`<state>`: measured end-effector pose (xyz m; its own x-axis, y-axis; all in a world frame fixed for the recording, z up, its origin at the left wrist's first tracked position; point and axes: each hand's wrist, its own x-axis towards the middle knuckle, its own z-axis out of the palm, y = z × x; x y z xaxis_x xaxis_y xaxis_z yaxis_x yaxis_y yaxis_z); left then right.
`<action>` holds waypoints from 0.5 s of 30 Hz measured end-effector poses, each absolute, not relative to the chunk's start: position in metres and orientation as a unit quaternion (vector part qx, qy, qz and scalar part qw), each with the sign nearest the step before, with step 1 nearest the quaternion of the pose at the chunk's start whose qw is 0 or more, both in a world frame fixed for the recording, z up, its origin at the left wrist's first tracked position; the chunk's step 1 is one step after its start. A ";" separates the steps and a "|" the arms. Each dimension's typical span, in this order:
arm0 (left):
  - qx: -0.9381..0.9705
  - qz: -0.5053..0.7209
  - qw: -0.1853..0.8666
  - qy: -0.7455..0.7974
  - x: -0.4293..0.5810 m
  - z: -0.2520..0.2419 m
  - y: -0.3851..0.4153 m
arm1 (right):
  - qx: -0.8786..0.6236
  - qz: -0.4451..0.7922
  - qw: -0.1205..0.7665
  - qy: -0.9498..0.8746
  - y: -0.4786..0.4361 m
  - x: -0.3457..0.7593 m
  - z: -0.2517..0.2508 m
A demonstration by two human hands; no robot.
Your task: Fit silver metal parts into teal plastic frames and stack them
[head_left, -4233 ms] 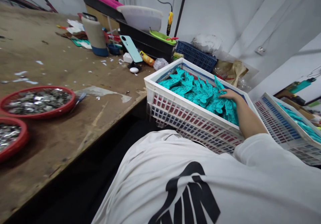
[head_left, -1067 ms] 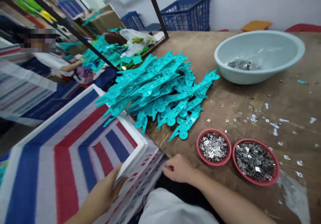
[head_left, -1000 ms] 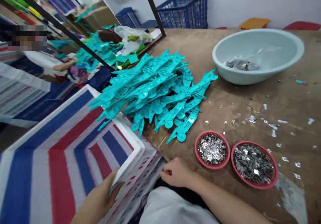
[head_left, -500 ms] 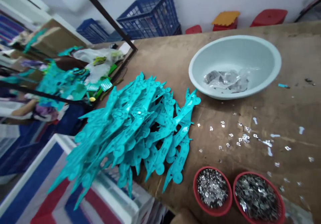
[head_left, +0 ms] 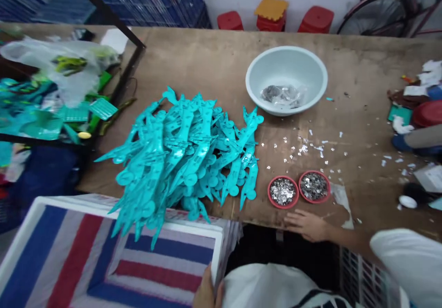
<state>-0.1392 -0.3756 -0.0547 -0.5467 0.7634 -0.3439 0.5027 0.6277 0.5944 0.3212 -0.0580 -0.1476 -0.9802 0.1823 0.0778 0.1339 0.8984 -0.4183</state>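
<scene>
A heap of teal moulded plastic runners [head_left: 183, 156] lies on the wooden workbench [head_left: 193, 31], some ends jutting past the edge over a white crate lined with blue, red and white striped cloth [head_left: 69, 203]. My left hand [head_left: 207, 289] grips the crate's near corner at the bottom of the view. My right hand [head_left: 305, 225] lies flat with fingers apart at the bench edge. It is just below two small red dishes of silvery metal pieces [head_left: 283, 192].
A pale basin holding a plastic bag and metal bits [head_left: 286, 80] stands behind the dishes, with metal scraps scattered nearby. A bottle on its side [head_left: 410, 142] and clutter lie at right. A plastic bag with green pieces [head_left: 58, 55] lies at left. Red stools and blue crates stand behind.
The view has swung and now looks straight along the bench. My right hand has slid rightward along the edge, away from the crate, to below the red dishes. The crate sits lower in view.
</scene>
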 end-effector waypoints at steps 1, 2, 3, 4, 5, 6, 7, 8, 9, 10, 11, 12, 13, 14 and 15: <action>0.376 0.221 0.312 0.844 -0.142 -0.061 -0.376 | -0.066 0.228 0.010 -0.971 -0.049 0.347 -0.142; 0.384 0.219 0.323 0.837 -0.145 -0.066 -0.374 | -0.075 0.241 -0.019 -0.967 -0.042 0.366 -0.138; 0.394 0.214 0.329 0.831 -0.146 -0.070 -0.372 | -0.089 0.249 -0.037 -0.964 -0.037 0.378 -0.137; 0.406 0.207 0.328 0.827 -0.147 -0.073 -0.370 | -0.095 0.259 -0.052 -0.960 -0.034 0.384 -0.136; 0.417 0.199 0.322 0.826 -0.147 -0.075 -0.368 | -0.104 0.266 -0.056 -0.957 -0.032 0.386 -0.137; 0.427 0.188 0.315 0.826 -0.146 -0.075 -0.366 | -0.111 0.270 -0.053 -0.955 -0.032 0.384 -0.139; 0.433 0.176 0.312 0.827 -0.146 -0.075 -0.366 | -0.114 0.273 -0.046 -0.954 -0.033 0.381 -0.141; 0.435 0.162 0.312 0.829 -0.145 -0.075 -0.366 | -0.117 0.274 -0.034 -0.954 -0.034 0.378 -0.143; 0.433 0.151 0.315 0.831 -0.145 -0.074 -0.366 | -0.116 0.273 -0.021 -0.955 -0.034 0.376 -0.144; 0.429 0.141 0.318 0.833 -0.145 -0.073 -0.367 | -0.112 0.274 -0.010 -0.955 -0.035 0.375 -0.145; 0.425 0.134 0.322 0.835 -0.146 -0.072 -0.368 | -0.109 0.275 0.000 -0.955 -0.036 0.374 -0.147; 0.423 0.129 0.325 0.836 -0.147 -0.071 -0.370 | -0.107 0.277 0.009 -0.955 -0.037 0.375 -0.148; 0.425 0.123 0.327 0.835 -0.149 -0.070 -0.370 | -0.108 0.281 0.015 -0.954 -0.039 0.376 -0.150; 0.429 0.117 0.329 0.833 -0.151 -0.069 -0.371 | -0.111 0.285 0.018 -0.952 -0.040 0.378 -0.152; 0.433 0.108 0.331 0.832 -0.153 -0.067 -0.371 | -0.115 0.288 0.019 -0.950 -0.041 0.379 -0.154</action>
<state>-0.1525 -0.3708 -0.0674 -0.4063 0.7913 -0.4569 0.6488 0.6020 0.4655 0.3785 -0.0414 -0.1535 -0.9729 0.2292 -0.0301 0.2074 0.8076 -0.5521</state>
